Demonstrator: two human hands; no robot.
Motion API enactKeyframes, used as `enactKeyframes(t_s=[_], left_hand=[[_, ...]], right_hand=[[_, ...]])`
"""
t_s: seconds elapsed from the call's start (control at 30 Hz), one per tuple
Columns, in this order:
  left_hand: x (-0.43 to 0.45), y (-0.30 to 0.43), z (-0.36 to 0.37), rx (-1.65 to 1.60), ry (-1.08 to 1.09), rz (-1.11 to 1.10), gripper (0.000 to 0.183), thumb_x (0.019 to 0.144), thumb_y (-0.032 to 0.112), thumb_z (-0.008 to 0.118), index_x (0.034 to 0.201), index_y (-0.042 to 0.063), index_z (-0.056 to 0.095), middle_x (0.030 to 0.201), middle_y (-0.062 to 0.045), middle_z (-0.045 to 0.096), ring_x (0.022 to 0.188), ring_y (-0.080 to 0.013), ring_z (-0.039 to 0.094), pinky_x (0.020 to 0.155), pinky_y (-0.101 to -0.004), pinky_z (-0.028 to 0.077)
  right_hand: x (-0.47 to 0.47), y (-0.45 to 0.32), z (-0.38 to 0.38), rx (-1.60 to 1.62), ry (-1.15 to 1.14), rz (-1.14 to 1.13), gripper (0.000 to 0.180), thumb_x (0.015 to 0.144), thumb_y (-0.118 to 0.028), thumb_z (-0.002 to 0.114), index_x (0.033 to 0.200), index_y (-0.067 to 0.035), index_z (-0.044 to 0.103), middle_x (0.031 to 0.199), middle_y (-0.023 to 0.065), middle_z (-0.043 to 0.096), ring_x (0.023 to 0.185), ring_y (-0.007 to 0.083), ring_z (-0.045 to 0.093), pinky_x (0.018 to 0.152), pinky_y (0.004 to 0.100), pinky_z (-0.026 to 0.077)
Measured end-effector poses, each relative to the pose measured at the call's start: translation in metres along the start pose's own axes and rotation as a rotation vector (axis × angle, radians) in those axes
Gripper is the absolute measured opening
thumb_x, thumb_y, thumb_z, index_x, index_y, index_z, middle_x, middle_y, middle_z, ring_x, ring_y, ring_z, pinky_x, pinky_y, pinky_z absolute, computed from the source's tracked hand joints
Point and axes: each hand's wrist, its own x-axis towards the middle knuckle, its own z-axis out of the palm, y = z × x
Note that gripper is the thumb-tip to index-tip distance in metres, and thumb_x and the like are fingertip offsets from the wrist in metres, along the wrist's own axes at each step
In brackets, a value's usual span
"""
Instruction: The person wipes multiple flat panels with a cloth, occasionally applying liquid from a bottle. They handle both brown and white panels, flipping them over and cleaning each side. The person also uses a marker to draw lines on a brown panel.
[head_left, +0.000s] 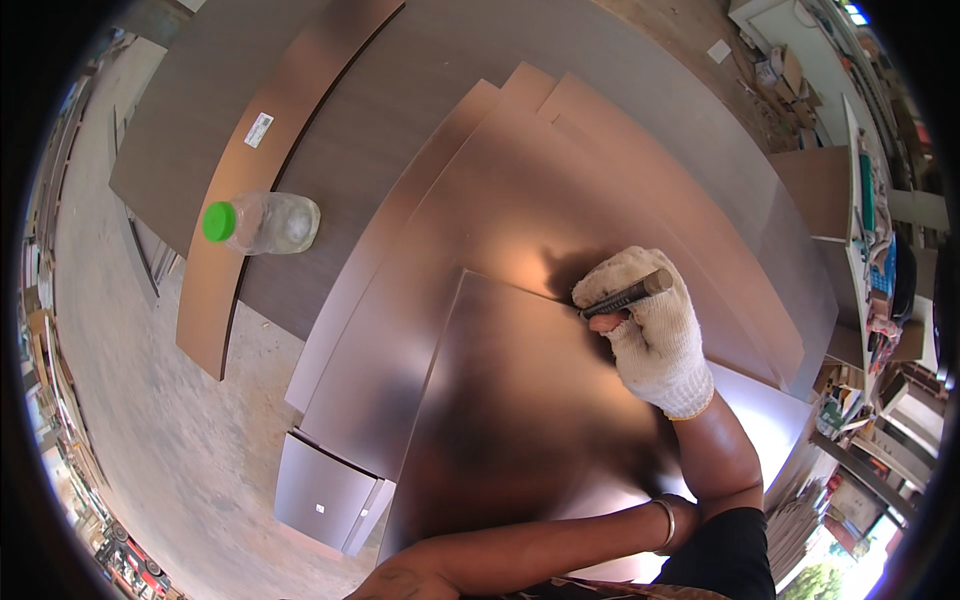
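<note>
My right hand (656, 345), in a white knitted work glove with a bare thumb tip showing, grips a dark marker pen (630, 292). The pen's lower end is at the edge of the top brown laminate panel (517, 375), near its far corner. That panel lies on a stack of wider brown panels (525, 180). My left forearm crosses low in front of me, with a metal bangle at the wrist. My left hand (681, 521) rests by my right elbow, mostly hidden, so its fingers cannot be made out.
A clear plastic bottle with a green cap (262, 223) lies across a narrow brown board (247, 172) and a large dark panel at left. Smaller panels (326, 487) are at lower left above the concrete floor (142, 360). Cluttered shelving (855, 247) stands at right.
</note>
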Motion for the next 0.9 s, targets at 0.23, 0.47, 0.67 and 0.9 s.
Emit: enactKeyframes(t_s=[0.23, 0.47, 0.67, 0.9], left_hand=[[0.010, 0.003, 0.004, 0.032, -0.012, 0.007, 0.027, 0.077, 0.017, 0.078, 0.103, 0.010, 0.082, 0.107, -0.016, 0.078, 0.099, -0.0318, 0.075, 0.082, -0.0410, 0.060], [0.008, 0.000, 0.005, 0.056, -0.008, 0.002, 0.029, 0.077, 0.019, 0.080, 0.105, 0.012, 0.082, 0.111, -0.014, 0.078, 0.101, -0.0308, 0.075, 0.084, -0.0402, 0.059], [0.001, -0.003, 0.003, 0.082, -0.024, -0.015, 0.031, 0.077, 0.020, 0.081, 0.107, 0.014, 0.083, 0.113, -0.012, 0.078, 0.103, -0.0298, 0.074, 0.086, -0.0394, 0.059], [-0.008, 0.000, -0.007, 0.089, -0.074, -0.057, 0.030, 0.077, 0.021, 0.082, 0.107, 0.015, 0.083, 0.114, -0.011, 0.078, 0.104, -0.0303, 0.074, 0.086, -0.0408, 0.059]], right_hand=[[0.003, -0.006, 0.002, -0.041, -0.013, 0.003, 0.022, 0.073, 0.007, 0.068, 0.088, -0.007, 0.060, 0.090, 0.0063, 0.071, 0.087, 0.0344, 0.066, 0.084, 0.0439, 0.048], [0.004, -0.007, 0.004, -0.038, -0.006, -0.029, 0.023, 0.069, 0.014, 0.062, 0.087, -0.001, 0.060, 0.091, 0.0130, 0.070, 0.082, 0.0337, 0.063, 0.076, 0.0425, 0.051], [-0.001, -0.004, 0.006, -0.057, 0.017, 0.019, 0.019, 0.074, 0.011, 0.066, 0.088, -0.001, 0.060, 0.092, 0.0138, 0.071, 0.084, 0.0346, 0.064, 0.078, 0.0418, 0.052], [-0.002, -0.009, 0.002, 0.232, 0.076, 0.291, 0.007, 0.091, -0.003, 0.066, 0.096, 0.001, 0.063, 0.093, 0.0101, 0.069, 0.089, 0.0240, 0.065, 0.082, 0.0356, 0.053]])
